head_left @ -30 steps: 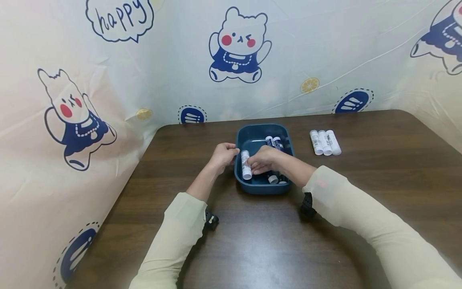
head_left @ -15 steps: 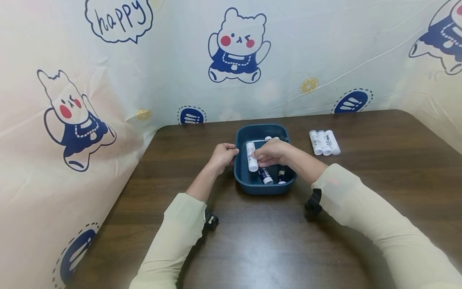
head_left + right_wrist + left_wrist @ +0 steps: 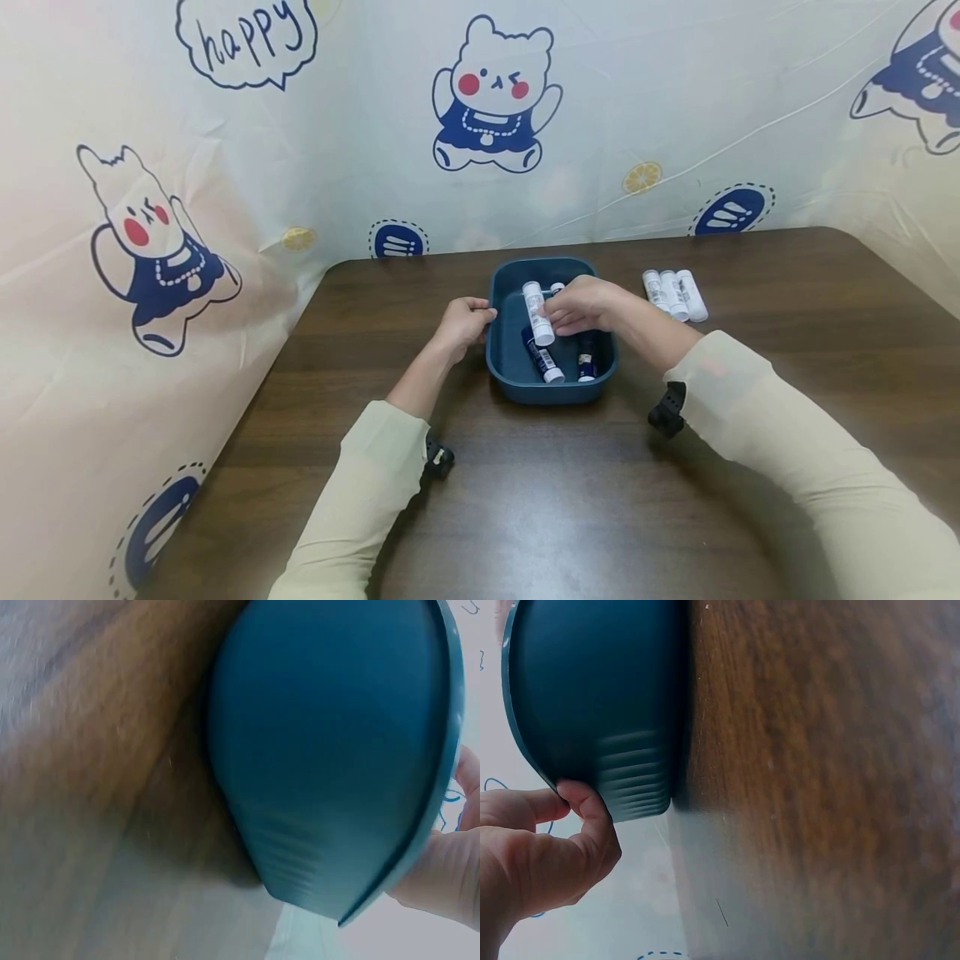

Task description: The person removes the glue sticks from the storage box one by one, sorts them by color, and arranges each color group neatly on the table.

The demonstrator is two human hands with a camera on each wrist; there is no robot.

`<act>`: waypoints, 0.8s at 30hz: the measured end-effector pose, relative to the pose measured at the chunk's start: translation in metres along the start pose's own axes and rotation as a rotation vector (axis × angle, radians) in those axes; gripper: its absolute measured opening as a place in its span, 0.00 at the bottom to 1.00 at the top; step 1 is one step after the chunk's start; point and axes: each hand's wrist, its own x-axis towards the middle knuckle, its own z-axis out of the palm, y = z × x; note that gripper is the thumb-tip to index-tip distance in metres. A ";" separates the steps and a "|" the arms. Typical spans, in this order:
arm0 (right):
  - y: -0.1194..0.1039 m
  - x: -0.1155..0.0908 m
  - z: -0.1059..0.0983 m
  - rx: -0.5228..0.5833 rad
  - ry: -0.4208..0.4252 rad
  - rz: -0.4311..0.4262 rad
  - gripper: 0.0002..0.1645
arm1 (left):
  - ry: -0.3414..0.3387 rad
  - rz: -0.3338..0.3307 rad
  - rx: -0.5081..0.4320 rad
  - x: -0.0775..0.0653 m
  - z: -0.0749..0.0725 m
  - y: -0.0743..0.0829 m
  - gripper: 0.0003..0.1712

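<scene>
In the head view, my right hand [image 3: 591, 305] holds a white glue stick [image 3: 537, 313] by its side, tilted, over the blue plastic bin [image 3: 551, 394]. My left hand [image 3: 461, 323] is at the bin's left rim. The left wrist view shows that hand [image 3: 551, 851] pinching the rim between thumb and fingers. Below the white stick, a dark blue glue stick [image 3: 542, 358] with a white end lies slanted in the bin. Another dark one [image 3: 587, 362] lies at the right, partly hidden by my right hand. In the right wrist view, the bin wall [image 3: 322, 750] hides the held stick.
Three white glue sticks [image 3: 675, 296] lie side by side on the brown wooden table [image 3: 510, 500], right of the bin. A printed curtain [image 3: 585, 100] hangs behind the table and along its left side.
My right hand has carried the white glue stick from the bin's left side rightward and toward the back. The dark sticks near the front have come into view. My left hand stays at the rim.
</scene>
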 end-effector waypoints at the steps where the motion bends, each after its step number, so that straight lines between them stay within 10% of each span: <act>1: 0.000 0.000 -0.002 -0.001 0.004 -0.002 0.26 | -0.001 0.002 -0.001 0.000 0.000 0.000 0.17; 24: 0.005 -0.019 -0.072 0.047 0.074 -0.066 0.33 | 0.000 -0.002 0.003 0.000 0.000 0.002 0.17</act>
